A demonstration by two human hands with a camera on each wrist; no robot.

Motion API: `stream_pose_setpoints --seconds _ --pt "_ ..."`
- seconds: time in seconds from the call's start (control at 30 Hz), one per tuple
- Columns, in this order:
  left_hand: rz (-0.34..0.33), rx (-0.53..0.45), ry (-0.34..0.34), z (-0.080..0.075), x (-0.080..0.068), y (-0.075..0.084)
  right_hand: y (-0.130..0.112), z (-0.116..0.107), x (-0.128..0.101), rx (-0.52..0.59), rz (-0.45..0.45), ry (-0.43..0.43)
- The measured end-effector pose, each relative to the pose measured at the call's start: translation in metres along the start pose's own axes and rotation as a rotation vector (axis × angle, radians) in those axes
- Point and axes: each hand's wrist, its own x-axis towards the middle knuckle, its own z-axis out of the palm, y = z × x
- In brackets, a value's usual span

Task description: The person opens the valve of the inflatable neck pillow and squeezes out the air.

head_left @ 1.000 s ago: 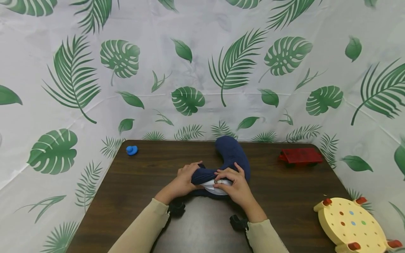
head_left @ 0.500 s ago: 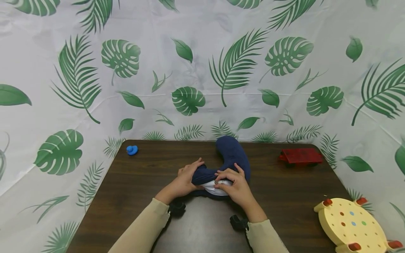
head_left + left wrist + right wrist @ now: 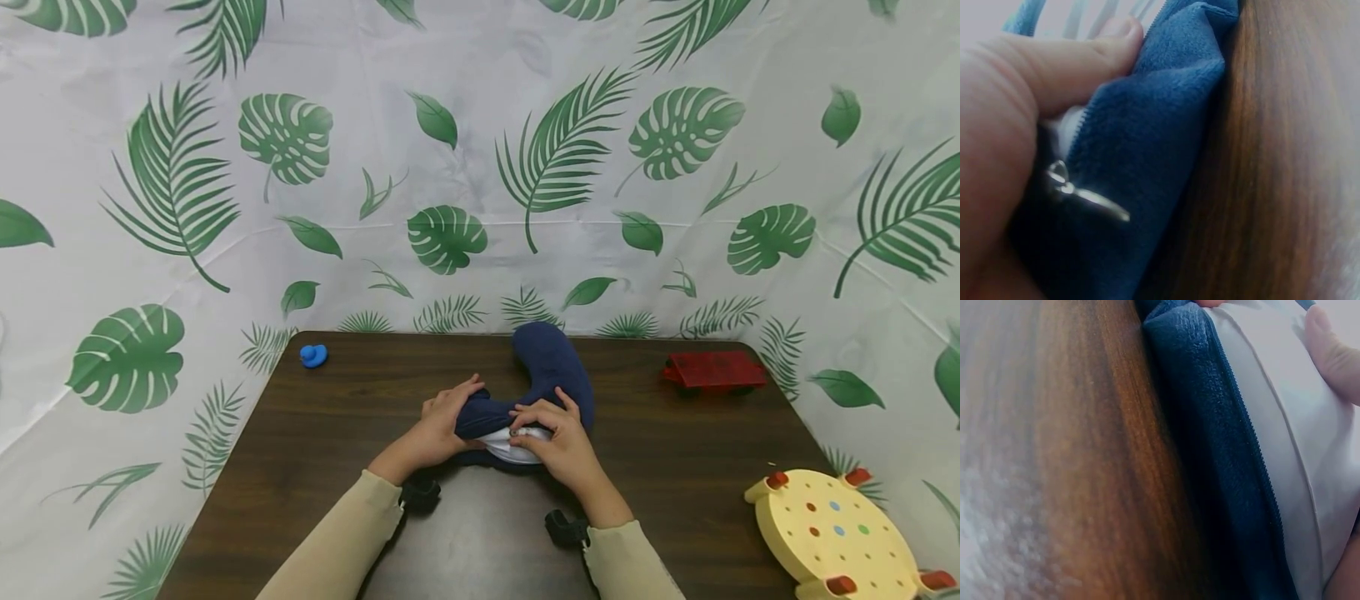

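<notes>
A navy blue neck pillow point(image 3: 551, 367) lies curved on the dark wooden table point(image 3: 360, 417). Its cover is unzipped at the near end, where a white inner cushion point(image 3: 513, 444) shows. My left hand point(image 3: 442, 425) grips the blue cover point(image 3: 1147, 156) at its open end, thumb on the fabric, beside the silver zipper pull point(image 3: 1085, 197). My right hand point(image 3: 551, 437) holds the cover's other edge, with the fingers curled on the blue fabric above the white cushion point(image 3: 1297, 425). The zipper teeth point(image 3: 1254, 456) run along the blue edge.
A small blue toy point(image 3: 312, 356) sits at the table's far left corner. A red flat object point(image 3: 712, 371) lies at the far right. A yellow round pegboard stool point(image 3: 836, 529) with red-tipped legs lies near the right front edge. A leaf-print cloth point(image 3: 480, 167) surrounds the table.
</notes>
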Motion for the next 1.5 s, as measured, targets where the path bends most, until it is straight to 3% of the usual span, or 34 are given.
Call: stream_pose_setpoints --seconds 0.4,0.77,1.1,1.3,1.5 --pt "0.006 0.018 0.018 0.004 -0.001 -0.005 0.003 0.0 -0.001 0.024 0.011 -0.034" --pt "0.006 0.021 0.035 0.004 0.0 -0.005 0.006 0.001 -0.001 0.032 -0.005 -0.008" --pt "0.013 0.045 0.005 0.003 -0.002 -0.006 0.012 0.003 -0.006 0.032 -0.031 -0.014" --pt "-0.022 0.164 -0.061 -0.009 -0.006 0.01 0.013 0.003 -0.008 0.046 -0.014 -0.026" --pt "-0.047 0.344 -0.119 -0.012 -0.014 0.045 0.009 0.003 -0.007 0.046 -0.012 -0.02"
